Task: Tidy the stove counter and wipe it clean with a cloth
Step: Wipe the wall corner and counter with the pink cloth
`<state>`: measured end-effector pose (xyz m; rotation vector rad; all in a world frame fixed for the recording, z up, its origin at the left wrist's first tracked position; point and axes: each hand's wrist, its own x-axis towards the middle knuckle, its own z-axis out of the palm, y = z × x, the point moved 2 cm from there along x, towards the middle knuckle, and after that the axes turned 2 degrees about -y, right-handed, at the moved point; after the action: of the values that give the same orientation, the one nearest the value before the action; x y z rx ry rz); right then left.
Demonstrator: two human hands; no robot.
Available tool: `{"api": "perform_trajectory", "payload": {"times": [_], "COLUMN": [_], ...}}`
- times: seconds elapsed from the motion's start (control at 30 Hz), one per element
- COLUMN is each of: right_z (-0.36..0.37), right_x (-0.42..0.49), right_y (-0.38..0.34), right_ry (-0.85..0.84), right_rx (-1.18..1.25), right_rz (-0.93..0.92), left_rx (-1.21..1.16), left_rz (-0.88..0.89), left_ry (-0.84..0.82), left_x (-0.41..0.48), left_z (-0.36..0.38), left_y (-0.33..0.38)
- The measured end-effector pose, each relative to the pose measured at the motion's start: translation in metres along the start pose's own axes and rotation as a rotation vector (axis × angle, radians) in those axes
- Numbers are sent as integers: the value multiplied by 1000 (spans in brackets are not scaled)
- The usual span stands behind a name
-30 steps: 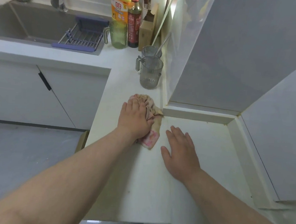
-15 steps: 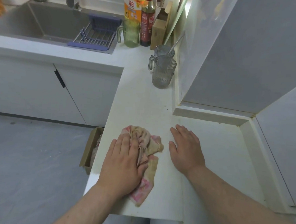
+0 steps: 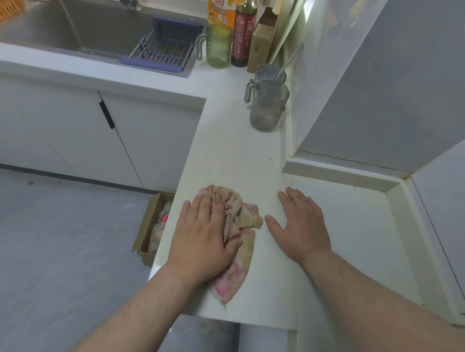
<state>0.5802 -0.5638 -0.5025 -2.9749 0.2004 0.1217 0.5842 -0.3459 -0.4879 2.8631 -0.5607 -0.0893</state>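
Note:
A crumpled pink and beige cloth (image 3: 243, 217) lies on the white counter (image 3: 235, 154) near its front left edge. My left hand (image 3: 204, 239) presses flat on the cloth with straight fingers, covering its left half. My right hand (image 3: 301, 227) rests palm down on the bare counter just right of the cloth, fingers spread, holding nothing.
Two grey ribbed pitchers (image 3: 268, 104) stand by the wall further along the counter. A green pitcher (image 3: 219, 45), a yellow bottle (image 3: 223, 4) and a dark sauce bottle (image 3: 244, 27) stand in the corner. The sink (image 3: 72, 24) holds a blue rack (image 3: 165, 46). A cardboard box (image 3: 152, 228) sits on the floor.
My left hand has dragged the cloth from beside the wall ledge back toward the counter's front left edge. My right hand has stayed flat on the counter.

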Motion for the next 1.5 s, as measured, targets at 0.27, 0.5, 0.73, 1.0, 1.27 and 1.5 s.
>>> {"api": "perform_trajectory", "payload": {"times": [0.27, 0.5, 0.73, 1.0, 1.27, 1.5], "right_z": [-1, 2, -1, -1, 0, 0], "right_x": [1, 3, 3, 3, 2, 2], "right_y": [-1, 1, 0, 0, 0, -3], "right_ry": [9, 24, 16, -1, 13, 13], "right_rx": [-8, -8, -13, -33, -29, -45], "right_rz": [5, 9, 9, 11, 11, 21], "left_rx": [-31, 20, -4, -37, -24, -24], "left_rz": [-15, 15, 35, 13, -13, -72], "left_ry": [13, 14, 23, -26, 9, 49], "left_x": [73, 155, 143, 59, -46, -74], "left_z": [-2, -4, -5, -11, -9, 1], "left_y": [-8, -17, -18, -19, -39, -44]}}
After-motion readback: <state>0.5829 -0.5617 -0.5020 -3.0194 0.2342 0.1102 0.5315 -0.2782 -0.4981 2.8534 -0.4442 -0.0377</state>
